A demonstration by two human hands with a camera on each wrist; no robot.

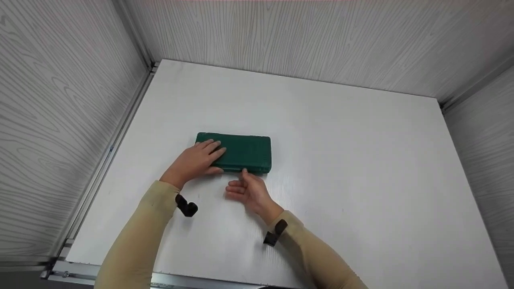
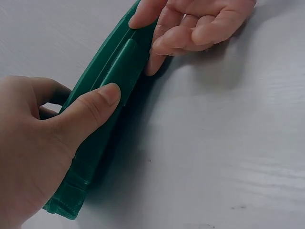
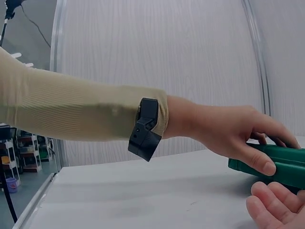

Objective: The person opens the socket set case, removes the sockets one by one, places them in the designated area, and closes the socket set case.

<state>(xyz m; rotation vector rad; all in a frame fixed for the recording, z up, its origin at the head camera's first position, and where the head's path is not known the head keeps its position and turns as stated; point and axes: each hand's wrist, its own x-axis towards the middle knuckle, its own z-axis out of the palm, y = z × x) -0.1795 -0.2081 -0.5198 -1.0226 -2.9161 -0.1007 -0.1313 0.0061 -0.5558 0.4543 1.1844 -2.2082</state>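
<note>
A flat green plastic case (image 1: 247, 152) lies on the white table with its lid down. My left hand (image 1: 196, 160) holds its left part: the fingers spread over the lid while the thumb (image 2: 102, 98) presses the front side, on the raised latch (image 2: 121, 71). At the front edge, right of that thumb, my right hand (image 1: 251, 192) pinches the case with thumb and forefinger. Its other fingers (image 3: 271, 202) are bent loosely, palm turned upward, just in front of the case. The inside of the case is hidden.
The white tabletop (image 1: 353, 168) spreads around the case. Grey wood-grain panels (image 1: 281, 36) stand behind it and at both sides. A metal rail (image 1: 108, 152) runs along the left edge. Black wrist cameras (image 3: 145, 129) sit on both sleeves. Shelves (image 3: 28, 152) show in the background.
</note>
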